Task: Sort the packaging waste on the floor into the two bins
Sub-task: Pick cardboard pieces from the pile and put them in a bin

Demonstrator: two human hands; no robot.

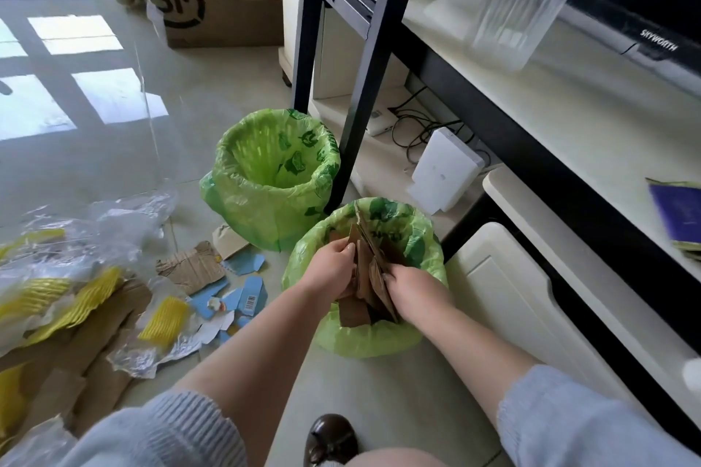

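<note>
Cardboard pieces (370, 273), a sheaf of brown torn sheets, stand on edge inside the near bin (379, 337), upper ends poking above the green liner rim. Left hand (333, 262) grips the sheaf from its left side, fingers curled onto it; right hand (407, 290) clamps the opposite side. Both hands are close together with the card pressed between them.

Step in hand, as judged: seating the card down into this bin. To do it well, keep the sheets bunched flat together, tilt them to clear the rim, and push straight down so the liner is not dragged in or torn by the corners. Let go only once the stack rests low.

Far bin (275, 171), just beyond and touching or nearly so, looks empty; likely meant for plastic.

Left on the floor (95, 117): clear plastic film (113, 220), yellow padded wrap (163, 318), blue printed carton scraps (246, 296), more brown cardboard (193, 267). Much sorting remains.
</note>
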